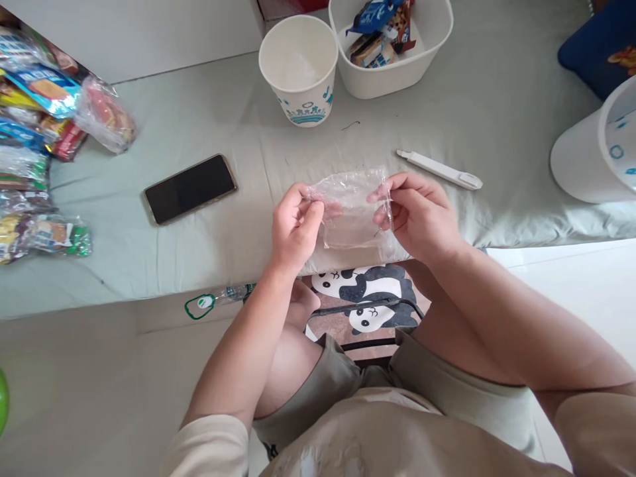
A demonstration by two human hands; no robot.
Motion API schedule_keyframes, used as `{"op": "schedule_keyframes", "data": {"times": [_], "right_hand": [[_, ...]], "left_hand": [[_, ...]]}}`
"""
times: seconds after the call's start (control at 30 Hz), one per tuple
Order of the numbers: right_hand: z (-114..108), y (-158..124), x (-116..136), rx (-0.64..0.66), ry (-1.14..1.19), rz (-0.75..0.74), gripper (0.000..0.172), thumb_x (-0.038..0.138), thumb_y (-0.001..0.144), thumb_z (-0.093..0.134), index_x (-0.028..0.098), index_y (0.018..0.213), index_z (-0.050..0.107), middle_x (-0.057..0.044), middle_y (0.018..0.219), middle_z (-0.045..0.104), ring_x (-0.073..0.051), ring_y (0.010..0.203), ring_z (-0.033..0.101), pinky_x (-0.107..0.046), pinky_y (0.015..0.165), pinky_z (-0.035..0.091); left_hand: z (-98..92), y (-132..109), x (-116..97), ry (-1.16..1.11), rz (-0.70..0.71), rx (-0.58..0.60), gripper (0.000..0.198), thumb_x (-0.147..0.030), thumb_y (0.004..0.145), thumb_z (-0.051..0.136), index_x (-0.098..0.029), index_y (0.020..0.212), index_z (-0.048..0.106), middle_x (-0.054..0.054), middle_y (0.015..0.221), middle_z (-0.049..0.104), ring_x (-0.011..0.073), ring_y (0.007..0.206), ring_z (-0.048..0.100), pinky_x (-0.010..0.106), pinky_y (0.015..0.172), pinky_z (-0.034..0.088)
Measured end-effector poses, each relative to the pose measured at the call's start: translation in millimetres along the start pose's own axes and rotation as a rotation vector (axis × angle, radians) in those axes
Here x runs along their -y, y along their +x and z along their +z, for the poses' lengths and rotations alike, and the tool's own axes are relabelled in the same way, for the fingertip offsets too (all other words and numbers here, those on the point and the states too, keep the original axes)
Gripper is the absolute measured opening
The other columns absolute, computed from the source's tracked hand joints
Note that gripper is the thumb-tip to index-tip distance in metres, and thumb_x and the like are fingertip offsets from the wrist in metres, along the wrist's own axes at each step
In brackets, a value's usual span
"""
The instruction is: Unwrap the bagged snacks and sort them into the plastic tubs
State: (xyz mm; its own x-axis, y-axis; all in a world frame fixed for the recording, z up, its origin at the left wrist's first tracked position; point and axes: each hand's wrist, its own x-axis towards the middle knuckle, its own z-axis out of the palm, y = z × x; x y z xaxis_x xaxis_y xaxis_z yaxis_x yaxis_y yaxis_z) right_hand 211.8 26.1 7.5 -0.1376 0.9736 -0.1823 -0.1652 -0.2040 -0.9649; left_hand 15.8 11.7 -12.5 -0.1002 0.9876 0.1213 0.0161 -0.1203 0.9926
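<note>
A clear plastic bag is stretched between my two hands, above the front edge of the cloth-covered surface. My left hand pinches its left side between thumb and fingers. On the opposite side, my right hand grips the bag's edge, with some fingertips showing through the film. The bag looks flat, and I see nothing inside it. Just beyond my right hand lies a white utility knife. A phone with a dark screen rests to the left of my left hand.
Beyond the bag stand a paper cup-shaped bucket and a white bin with several snack packets. Packaged snacks crowd the left side. Another white bucket and a dark blue item are at right. A plastic bottle lies below the edge.
</note>
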Motion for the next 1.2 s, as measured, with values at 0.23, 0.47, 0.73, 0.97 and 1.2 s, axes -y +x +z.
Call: {"op": "schedule_keyframes", "data": {"times": [0.23,0.47,0.73,0.97,1.2], "right_hand": [[0,-5,5,-0.038,-0.248,-0.066,0.034,0.046,0.079,0.087,0.025,0.09,0.061,0.001,0.082,0.062,-0.008,0.053,0.049,-0.025,0.045,0.038],[2,-3,4,0.002,-0.197,-0.029,0.051,0.055,0.07,0.092,0.027,0.09,0.054,-0.002,0.098,0.068,-0.011,0.062,0.055,-0.028,0.05,0.045],[2,1,1,-0.044,-0.173,0.012,0.046,0.044,0.068,0.091,0.026,0.086,0.052,0.002,0.076,0.057,-0.009,0.057,0.046,-0.026,0.048,0.036],[2,0,2,-0.128,-0.215,-0.077,0.025,0.027,0.08,0.073,0.025,0.088,0.05,0.002,0.082,0.055,-0.007,0.055,0.04,-0.024,0.045,0.032],[-9,5,-7,-0.104,-0.316,-0.149,0.028,0.055,0.097,0.056,0.029,0.104,0.053,-0.005,0.105,0.062,-0.016,0.088,0.065,-0.03,0.068,0.054]], "left_hand": [[0.3,-2,-1,-0.045,-0.053,0.047,0.008,-0.027,0.088,0.063,-0.025,0.084,0.056,-0.002,0.072,0.074,0.0196,0.073,0.078,0.03,0.062,0.062],[-2.0,-4,-1,-0.038,-0.025,0.109,0.005,-0.026,0.09,0.063,-0.024,0.087,0.061,-0.001,0.076,0.076,0.019,0.072,0.077,0.035,0.072,0.066],[-1.2,-5,-1,-0.047,-0.065,0.113,0.005,-0.026,0.09,0.063,-0.024,0.087,0.059,-0.001,0.077,0.077,0.0177,0.073,0.077,0.031,0.067,0.062],[1.0,-3,0,-0.115,-0.145,0.062,0.012,-0.027,0.083,0.067,-0.025,0.084,0.056,-0.004,0.067,0.071,0.0178,0.072,0.077,0.03,0.068,0.062],[2.2,0,-7,-0.149,-0.288,0.043,0.016,-0.03,0.077,0.067,-0.025,0.082,0.052,-0.004,0.062,0.068,0.0154,0.059,0.072,0.022,0.043,0.042]]}}
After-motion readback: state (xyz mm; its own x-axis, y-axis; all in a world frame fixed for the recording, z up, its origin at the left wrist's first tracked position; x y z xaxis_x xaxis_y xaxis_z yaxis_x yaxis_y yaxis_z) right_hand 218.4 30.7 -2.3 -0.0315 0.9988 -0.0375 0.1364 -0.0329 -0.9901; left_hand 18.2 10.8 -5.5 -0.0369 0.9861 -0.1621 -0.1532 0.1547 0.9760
